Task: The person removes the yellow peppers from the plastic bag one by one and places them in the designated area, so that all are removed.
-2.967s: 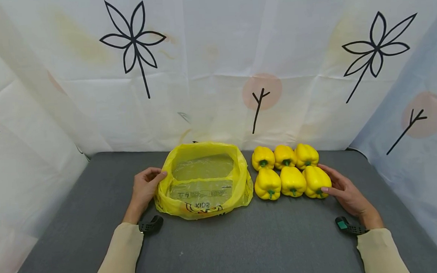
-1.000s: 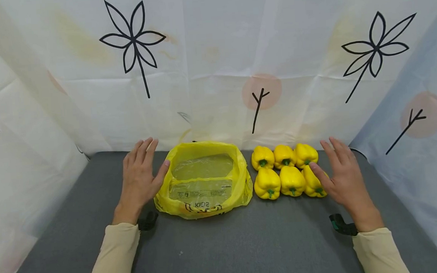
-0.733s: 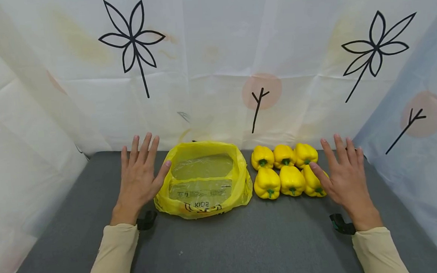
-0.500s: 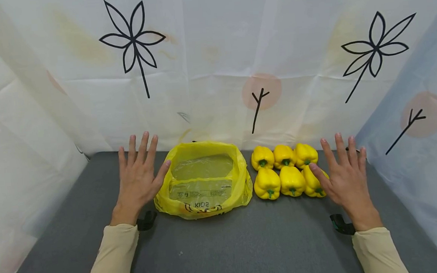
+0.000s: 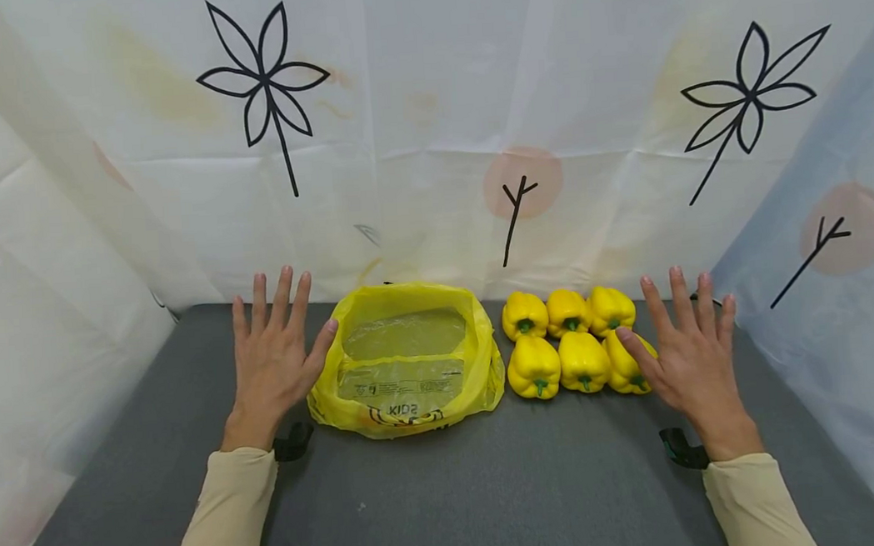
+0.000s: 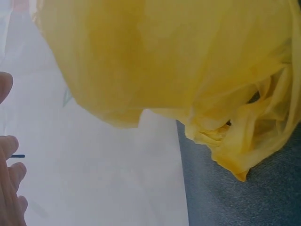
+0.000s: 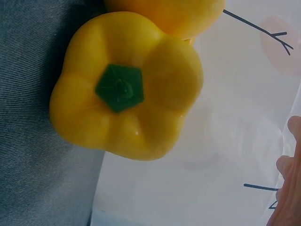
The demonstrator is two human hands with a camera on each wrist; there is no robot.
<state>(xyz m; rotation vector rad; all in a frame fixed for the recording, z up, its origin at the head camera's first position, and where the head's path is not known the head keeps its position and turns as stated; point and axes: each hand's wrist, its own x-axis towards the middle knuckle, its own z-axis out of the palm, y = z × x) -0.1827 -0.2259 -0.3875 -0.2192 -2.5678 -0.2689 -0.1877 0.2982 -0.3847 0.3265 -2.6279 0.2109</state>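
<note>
My left hand (image 5: 272,367) is raised with its fingers spread, just left of a yellow plastic bag (image 5: 408,421) and holding nothing. The bag stands with its mouth wide and facing up; printed lettering shows on its front. In the left wrist view the bag's crumpled side (image 6: 249,127) fills the upper right. My right hand (image 5: 694,366), also spread, hovers at the right end of two rows of yellow bell peppers (image 5: 583,362). Its thumb covers part of the nearest right pepper (image 5: 625,366). A green-stemmed pepper (image 7: 155,94) looms large in the right wrist view, apart from the fingers.
A dark grey cloth-covered table (image 5: 481,496) carries the bag and the peppers. White curtain (image 5: 410,74) with printed flowers closes off the back and both sides. The peppers sit close to the bag's right side, near the table's back edge.
Three seconds ago my left hand held the bag's rim and my right hand was on the front right pepper. Both have let go, lifted and spread. Bag and peppers have stayed in place.
</note>
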